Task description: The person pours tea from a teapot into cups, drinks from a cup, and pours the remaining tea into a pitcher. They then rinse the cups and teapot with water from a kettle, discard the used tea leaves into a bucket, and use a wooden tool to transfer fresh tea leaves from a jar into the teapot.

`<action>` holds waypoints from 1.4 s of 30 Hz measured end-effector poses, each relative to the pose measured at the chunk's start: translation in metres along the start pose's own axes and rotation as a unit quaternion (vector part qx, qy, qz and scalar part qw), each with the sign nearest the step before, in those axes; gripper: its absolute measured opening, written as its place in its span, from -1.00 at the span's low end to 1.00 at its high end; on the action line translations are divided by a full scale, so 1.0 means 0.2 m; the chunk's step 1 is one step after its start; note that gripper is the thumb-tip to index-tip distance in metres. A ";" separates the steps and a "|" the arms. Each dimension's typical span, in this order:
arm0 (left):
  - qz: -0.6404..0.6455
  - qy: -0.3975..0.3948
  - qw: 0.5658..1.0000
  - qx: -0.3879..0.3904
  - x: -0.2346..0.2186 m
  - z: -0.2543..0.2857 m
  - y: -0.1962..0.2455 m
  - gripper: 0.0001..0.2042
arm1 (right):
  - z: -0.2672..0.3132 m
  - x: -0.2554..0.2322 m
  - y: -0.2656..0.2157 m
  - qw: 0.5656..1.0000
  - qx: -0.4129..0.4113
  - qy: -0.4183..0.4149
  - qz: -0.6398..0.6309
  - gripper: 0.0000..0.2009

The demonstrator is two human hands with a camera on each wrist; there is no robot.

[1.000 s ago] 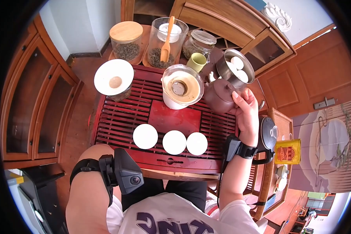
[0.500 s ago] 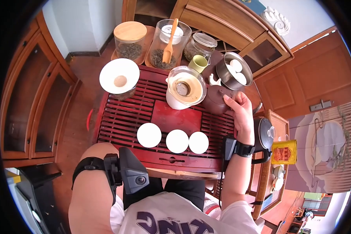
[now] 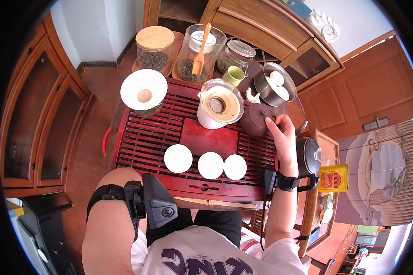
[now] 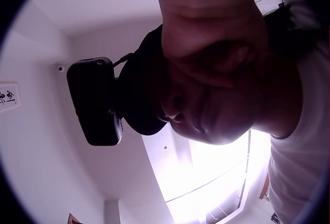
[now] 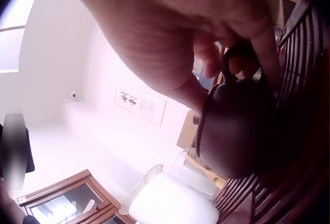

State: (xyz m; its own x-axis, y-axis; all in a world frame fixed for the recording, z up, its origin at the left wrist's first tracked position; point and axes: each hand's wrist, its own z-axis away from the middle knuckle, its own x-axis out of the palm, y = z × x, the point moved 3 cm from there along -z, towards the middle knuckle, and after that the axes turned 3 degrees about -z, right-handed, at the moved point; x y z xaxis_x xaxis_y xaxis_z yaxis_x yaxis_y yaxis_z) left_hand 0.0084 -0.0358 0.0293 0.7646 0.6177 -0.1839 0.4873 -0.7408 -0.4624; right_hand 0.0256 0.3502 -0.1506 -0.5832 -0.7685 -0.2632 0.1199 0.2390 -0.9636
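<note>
My right hand holds a dark brown clay teapot at the back right of the red slatted tea tray. In the right wrist view, fingers curl through the teapot's handle and the thumb lies along its lid edge. Left of the teapot stands a white pitcher with a glass strainer bowl on top, brown inside. Three white cups are lined up near the tray's front. My left hand shows only in the left wrist view, loosely curled, holding nothing.
A white wide-rimmed bowl sits at the tray's back left. Behind are tea-leaf jars, a wooden scoop, a green cup and a metal pot with white cups. A black kettle stands right of my right wrist.
My right hand has lowered the teapot toward the tray and slightly left, from a tilted hold to a more level one. The head view has shifted slightly.
</note>
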 end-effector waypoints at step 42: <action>0.043 0.004 0.999 0.015 -0.04 -0.02 0.08 -0.68 | -0.04 0.58 -0.34 0.909 -0.318 -0.212 0.167 0.01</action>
State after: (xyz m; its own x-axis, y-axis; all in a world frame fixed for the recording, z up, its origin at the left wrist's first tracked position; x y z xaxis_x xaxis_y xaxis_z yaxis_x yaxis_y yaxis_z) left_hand 0.0106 -0.0536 0.0267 0.8059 0.5505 -0.2177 0.4069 -0.7822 -0.4718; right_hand -0.0570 0.2502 -0.1145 -0.2207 -0.7171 -0.6611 -0.3348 0.6923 -0.6392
